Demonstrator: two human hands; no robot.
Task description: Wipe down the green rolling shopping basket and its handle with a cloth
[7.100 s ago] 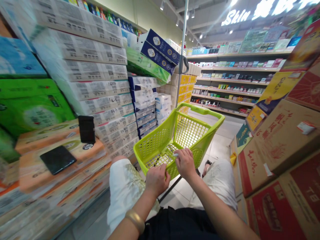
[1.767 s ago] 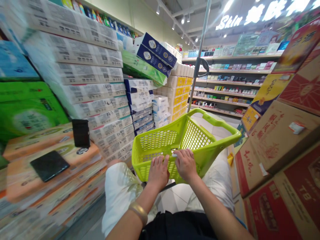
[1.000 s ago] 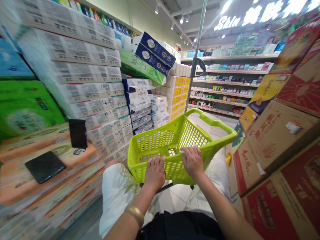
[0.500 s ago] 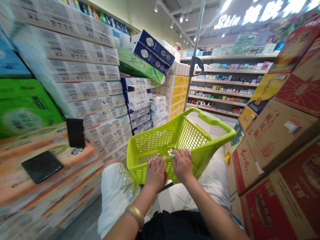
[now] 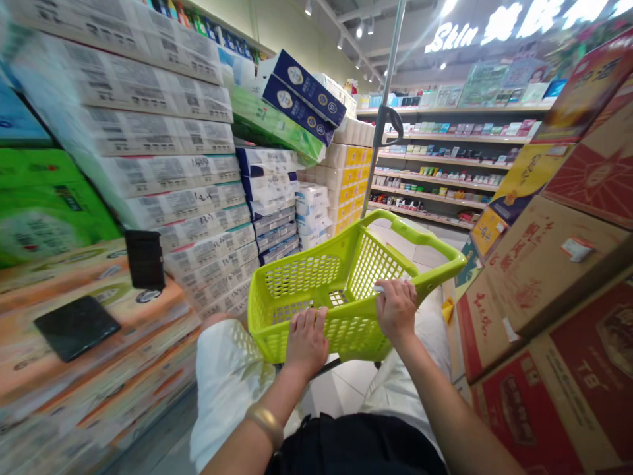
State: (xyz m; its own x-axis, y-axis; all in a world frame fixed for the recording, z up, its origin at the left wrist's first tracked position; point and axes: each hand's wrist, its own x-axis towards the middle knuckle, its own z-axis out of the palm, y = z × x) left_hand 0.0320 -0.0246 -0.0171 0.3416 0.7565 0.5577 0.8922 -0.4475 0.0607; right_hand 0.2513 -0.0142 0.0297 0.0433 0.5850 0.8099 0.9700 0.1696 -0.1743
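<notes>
A: The lime-green perforated plastic shopping basket [image 5: 341, 290] rests over the knees. The left hand [image 5: 306, 340] lies spread on its near rim; the right hand [image 5: 395, 309] pinches a small white scrap [image 5: 380, 288] at the right rim.

B: I'd say neither hand truly grips it, so it could tip forward. Its tall grey pole handle [image 5: 384, 125] may swing into the stacked tissue packs [image 5: 316, 211] behind.
</notes>
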